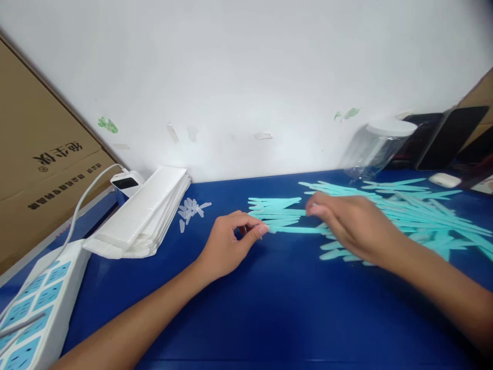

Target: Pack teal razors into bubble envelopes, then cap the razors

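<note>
My left hand (233, 240) pinches the left end of a thin turquoise strip (296, 230) between thumb and index finger. The strip lies level just over the blue table and reaches right, under my right hand. Slightly blurred, my right hand (352, 223) hovers with thumb and fingertips pressed together; whatever is between them cannot be made out. Between the hands and behind them is a small row of similar strips (273, 203), roughly side by side. A large loose heap of turquoise strips (419, 221) spreads under and beyond my right hand.
Small translucent slips (189, 208) lie left of my left hand, beside a stack of white packets (154, 205). A power strip (50, 303) and cable run along the left, near a cardboard box (42, 139). A clear jar (379, 146) stands at the back right, by dark devices (449, 139).
</note>
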`<state>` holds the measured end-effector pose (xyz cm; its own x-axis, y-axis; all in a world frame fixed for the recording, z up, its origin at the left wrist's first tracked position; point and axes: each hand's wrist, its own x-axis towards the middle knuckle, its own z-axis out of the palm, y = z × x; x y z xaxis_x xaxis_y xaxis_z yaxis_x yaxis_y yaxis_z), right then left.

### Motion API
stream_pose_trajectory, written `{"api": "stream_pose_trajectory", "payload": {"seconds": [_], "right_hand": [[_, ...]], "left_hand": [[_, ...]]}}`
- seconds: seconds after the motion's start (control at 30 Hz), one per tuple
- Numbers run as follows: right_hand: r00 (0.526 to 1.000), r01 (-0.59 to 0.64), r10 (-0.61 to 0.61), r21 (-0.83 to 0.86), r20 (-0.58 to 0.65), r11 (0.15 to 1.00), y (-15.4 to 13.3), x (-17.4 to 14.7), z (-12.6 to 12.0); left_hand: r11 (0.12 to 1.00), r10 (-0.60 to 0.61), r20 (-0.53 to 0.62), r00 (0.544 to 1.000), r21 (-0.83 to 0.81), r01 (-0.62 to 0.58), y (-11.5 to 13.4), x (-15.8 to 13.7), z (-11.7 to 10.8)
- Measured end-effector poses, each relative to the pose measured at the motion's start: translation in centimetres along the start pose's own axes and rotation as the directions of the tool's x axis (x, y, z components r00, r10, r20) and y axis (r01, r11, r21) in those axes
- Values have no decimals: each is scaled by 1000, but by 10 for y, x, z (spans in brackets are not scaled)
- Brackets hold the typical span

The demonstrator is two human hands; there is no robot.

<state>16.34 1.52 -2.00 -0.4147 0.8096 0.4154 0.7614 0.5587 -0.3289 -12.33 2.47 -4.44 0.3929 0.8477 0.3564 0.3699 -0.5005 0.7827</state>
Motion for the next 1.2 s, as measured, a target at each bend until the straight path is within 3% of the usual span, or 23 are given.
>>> {"api": "stream_pose_trajectory", "payload": {"seconds": [0.13,0.3,0.43,0.53,0.67,1.0,1.1,1.2], "right_hand": [[989,-140,145,143,-19,980,0,-3,-12],[995,-39,32,77,94,996,-9,-7,-7],[986,59,-88,201,139,978,-13,-4,1],[995,25,-50,289,81,957,-14,-3,5],[995,-60,32,321,92,945,-13,-6,7],[987,90,-126,300,102,950,-23,-3,7],[983,77,-127,325,135,943,-28,-5,9],[986,1,-53,313,156,950,-28,-7,8]], "left_hand": [[996,-65,27,998,-66,67,1,0,-1],[997,47,84,995,-72,-41,7,-3,2],[993,92,87,992,-85,-85,10,-5,3],[991,130,70,989,-53,-126,10,-6,3],[976,218,48,975,13,-219,8,-8,4],[952,304,36,952,21,-304,10,-9,8],[944,330,32,943,-10,-330,12,-8,8],[946,325,6,946,-17,-325,10,-7,7]]}}
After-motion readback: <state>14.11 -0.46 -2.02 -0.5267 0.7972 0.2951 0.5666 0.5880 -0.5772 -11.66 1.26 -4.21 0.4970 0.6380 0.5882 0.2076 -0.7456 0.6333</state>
